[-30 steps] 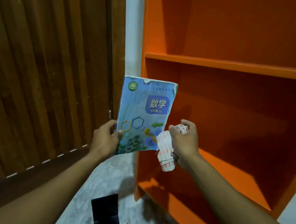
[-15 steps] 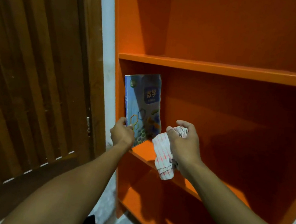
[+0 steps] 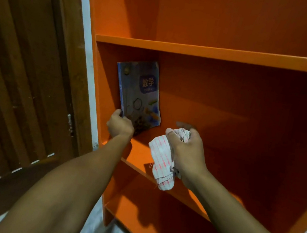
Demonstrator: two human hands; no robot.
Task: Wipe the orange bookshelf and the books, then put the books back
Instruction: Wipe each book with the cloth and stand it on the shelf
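Left hand grips lower spine of blue book, leaning inside orange bookshelf. Right hand clutches cloth. Risk: thin book likely slumps once released.

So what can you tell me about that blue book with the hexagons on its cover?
The blue paperback book with hexagons on its cover is a thin, soft-looking volume with a darker title patch bearing two large characters. It stands upright in the middle compartment of the orange bookshelf, at its left end, cover facing out into the compartment, its lower corner curling a little. The left hand grips its bottom spine corner. Shadow dulls its colours.
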